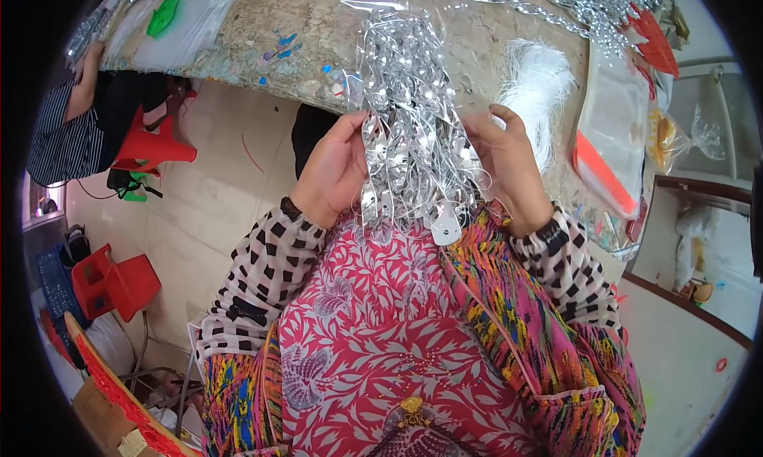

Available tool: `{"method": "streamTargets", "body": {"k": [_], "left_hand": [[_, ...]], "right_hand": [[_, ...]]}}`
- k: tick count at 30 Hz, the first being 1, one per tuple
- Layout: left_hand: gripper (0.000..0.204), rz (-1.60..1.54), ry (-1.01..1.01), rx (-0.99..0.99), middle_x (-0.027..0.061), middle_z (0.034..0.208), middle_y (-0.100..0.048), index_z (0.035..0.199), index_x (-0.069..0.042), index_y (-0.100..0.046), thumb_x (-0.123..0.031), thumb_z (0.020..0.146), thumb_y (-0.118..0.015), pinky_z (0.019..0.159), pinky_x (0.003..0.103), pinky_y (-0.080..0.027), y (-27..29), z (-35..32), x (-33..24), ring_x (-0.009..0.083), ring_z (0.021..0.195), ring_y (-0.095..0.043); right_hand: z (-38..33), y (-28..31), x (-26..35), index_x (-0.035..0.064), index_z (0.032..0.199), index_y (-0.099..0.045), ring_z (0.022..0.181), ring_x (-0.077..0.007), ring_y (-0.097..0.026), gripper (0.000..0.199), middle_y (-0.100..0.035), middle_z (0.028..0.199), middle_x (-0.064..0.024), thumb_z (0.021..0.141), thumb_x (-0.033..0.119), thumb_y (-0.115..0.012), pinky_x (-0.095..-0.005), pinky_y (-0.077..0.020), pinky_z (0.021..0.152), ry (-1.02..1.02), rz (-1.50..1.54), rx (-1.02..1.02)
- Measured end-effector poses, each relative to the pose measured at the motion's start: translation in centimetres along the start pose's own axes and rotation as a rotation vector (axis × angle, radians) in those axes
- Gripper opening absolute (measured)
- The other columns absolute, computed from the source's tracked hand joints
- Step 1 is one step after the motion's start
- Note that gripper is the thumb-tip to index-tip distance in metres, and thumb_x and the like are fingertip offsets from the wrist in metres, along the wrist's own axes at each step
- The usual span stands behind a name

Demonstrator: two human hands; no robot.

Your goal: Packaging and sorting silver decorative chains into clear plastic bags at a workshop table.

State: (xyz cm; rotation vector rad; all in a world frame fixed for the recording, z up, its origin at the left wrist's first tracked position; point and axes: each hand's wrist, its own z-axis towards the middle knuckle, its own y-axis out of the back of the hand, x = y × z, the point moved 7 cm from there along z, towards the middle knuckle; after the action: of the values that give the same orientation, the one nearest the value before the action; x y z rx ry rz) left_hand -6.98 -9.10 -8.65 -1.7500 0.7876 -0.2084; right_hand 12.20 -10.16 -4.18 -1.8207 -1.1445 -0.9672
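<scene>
A bunch of shiny silver spiral streamers (413, 107) hangs over the near table edge toward my lap. White threads trail among the spirals, and a flat silver tab (447, 225) shows at the lower end. Clear plastic film (397, 9), seemingly a bag, lies about the upper part. My left hand (330, 171) grips the bunch's left side, thumb in front and fingers partly hidden behind. On the other side my right hand (513, 159) is closed with thumb and forefinger at the bunch's right edge; whether it pinches film or streamers is hard to see.
White thread (536, 91) lies in a bundle right of the streamers. More silver streamers (588, 12) are heaped at the far right. Clear bags (179, 36) and a green piece (164, 13) lie far left. Another person's arm (83, 87) and red stools (115, 282) are at left.
</scene>
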Motion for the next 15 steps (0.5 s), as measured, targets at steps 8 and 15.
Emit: {"method": "streamTargets", "body": {"k": [8, 15], "left_hand": [[0.023, -0.049, 0.007, 0.020, 0.0111, 0.098, -0.064, 0.104, 0.002, -0.054, -0.016, 0.094, -0.043, 0.085, 0.034, -0.051, 0.2, -0.5, 0.3, 0.0202, 0.090, -0.063], [0.026, 0.106, -0.049, -0.076, 0.0110, 0.096, -0.065, 0.106, 0.001, -0.055, -0.018, 0.095, -0.041, 0.080, 0.033, -0.052, 1.0, -2.1, 0.0, 0.0192, 0.085, -0.064]], "right_hand": [[2.6, 0.5, -2.5, -0.0015, 0.108, -0.050, 0.078, -0.0112, -0.059, 0.025, -0.062, 0.089, -0.0055, 0.087, 0.010, -0.058, -0.0213, -0.0473, 0.070, -0.071, -0.023, 0.034], [-0.1, 0.9, -0.7, 0.0053, 0.088, -0.061, 0.056, -0.0002, -0.044, 0.011, -0.058, 0.071, 0.0058, 0.090, 0.015, -0.059, -0.0155, -0.0322, 0.050, 0.064, -0.243, 0.134]]}}
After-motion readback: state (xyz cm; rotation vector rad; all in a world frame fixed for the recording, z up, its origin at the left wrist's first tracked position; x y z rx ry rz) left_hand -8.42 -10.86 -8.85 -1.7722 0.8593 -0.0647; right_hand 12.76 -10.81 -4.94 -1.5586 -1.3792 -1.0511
